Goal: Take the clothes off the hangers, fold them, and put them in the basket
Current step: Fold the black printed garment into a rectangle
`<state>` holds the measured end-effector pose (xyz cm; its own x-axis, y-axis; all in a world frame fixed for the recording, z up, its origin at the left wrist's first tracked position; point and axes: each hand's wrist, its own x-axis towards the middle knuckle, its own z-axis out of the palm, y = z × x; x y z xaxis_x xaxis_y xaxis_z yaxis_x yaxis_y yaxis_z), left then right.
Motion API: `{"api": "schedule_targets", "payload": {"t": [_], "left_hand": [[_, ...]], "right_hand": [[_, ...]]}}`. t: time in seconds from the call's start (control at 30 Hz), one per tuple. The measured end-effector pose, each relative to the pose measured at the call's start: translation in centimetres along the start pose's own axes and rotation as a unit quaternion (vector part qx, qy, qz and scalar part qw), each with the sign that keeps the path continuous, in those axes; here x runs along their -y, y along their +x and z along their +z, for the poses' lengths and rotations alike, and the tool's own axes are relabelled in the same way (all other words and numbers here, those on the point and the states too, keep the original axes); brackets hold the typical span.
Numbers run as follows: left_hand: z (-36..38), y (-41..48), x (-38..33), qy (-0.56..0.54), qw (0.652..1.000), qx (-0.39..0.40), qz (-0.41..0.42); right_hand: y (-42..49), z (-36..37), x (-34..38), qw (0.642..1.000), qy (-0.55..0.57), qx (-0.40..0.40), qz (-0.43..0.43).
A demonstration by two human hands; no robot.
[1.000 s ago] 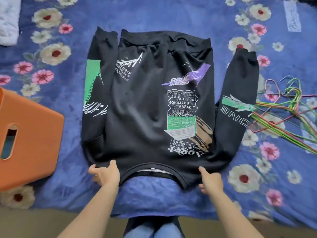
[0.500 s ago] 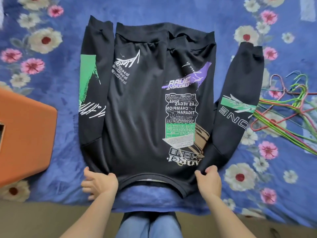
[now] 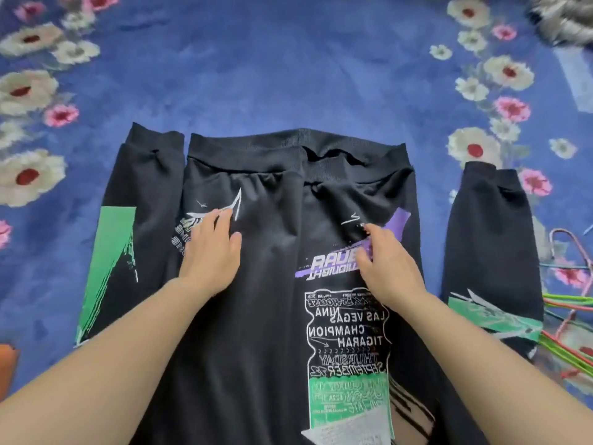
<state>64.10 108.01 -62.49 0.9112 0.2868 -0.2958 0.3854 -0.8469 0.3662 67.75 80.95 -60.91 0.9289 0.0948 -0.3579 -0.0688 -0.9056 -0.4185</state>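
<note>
From its near end, the left hand and right hand have slid up the black sweatshirt, each grip spread flat, apparently smoothing before folding.

- The left hand lies palm down, fingers straight and close together, on the left half of the black soft-fabric sweatshirt with printed graphics.
- The right hand lies flat on the sweatshirt's right half.
- Both bare forearms reach forward over the sweatshirt.
</note>
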Motion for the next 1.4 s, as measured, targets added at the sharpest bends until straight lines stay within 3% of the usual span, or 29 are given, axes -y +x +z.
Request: {"api": "schedule_targets", "payload": {"t": [0.13,0.23,0.33,0.57,0.63,0.7,0.8,0.9,1.0,1.1,1.2,1.3,1.4], "left_hand": [[-1.4,7.5,-1.2,-0.040,0.998,-0.057,-0.013],[-1.6,11.8,-1.7,-0.030,0.996,-0.088,-0.011],[-1.6,14.1,-1.6,0.019,0.997,-0.067,-0.023],[-3.6,15.1,1.2,0.074,0.997,-0.003,0.035],[-4.1,14.8,1.3,0.054,0.996,-0.033,0.066],[-4.8,14.4,1.0,0.017,0.989,-0.130,0.073],[-6.2,15.0,1.2,-0.052,0.966,-0.251,0.019],[-6.4,17.0,1.3,-0.121,0.953,-0.276,-0.029],[-5.0,17.5,0.1,-0.126,0.962,-0.235,-0.066],[-1.6,15.0,-1.9,-0.048,0.986,-0.157,-0.033],[1.6,13.2,-2.0,0.048,0.991,-0.123,0.002],[2.4,13.0,0.3,0.096,0.988,-0.109,-0.041],[2.3,13.5,1.2,0.109,0.990,-0.073,-0.057]], "right_hand": [[8.4,-1.2,0.4,0.997,-0.006,-0.071,-0.029],[13.0,-2.0,0.4,0.998,-0.025,-0.047,-0.042],[14.5,-3.0,0.8,0.996,-0.077,-0.012,-0.035],[15.2,-3.5,1.2,0.983,-0.182,-0.024,-0.010],[15.0,-4.1,1.1,0.987,-0.148,-0.057,0.000],[14.7,-5.3,0.8,0.988,-0.073,-0.137,0.020],[15.9,-7.0,0.2,0.969,0.041,-0.231,0.075],[18.2,-7.1,0.6,0.950,0.149,-0.244,0.125],[18.9,-4.8,1.1,0.958,0.167,-0.202,0.120],[16.5,-1.6,2.0,0.987,0.026,-0.161,-0.007],[15.3,0.4,0.9,0.977,-0.133,-0.131,-0.103],[16.1,-0.5,-3.1,0.982,-0.173,-0.068,-0.028],[17.0,-1.6,-4.9,0.990,-0.134,-0.029,-0.025]]}}
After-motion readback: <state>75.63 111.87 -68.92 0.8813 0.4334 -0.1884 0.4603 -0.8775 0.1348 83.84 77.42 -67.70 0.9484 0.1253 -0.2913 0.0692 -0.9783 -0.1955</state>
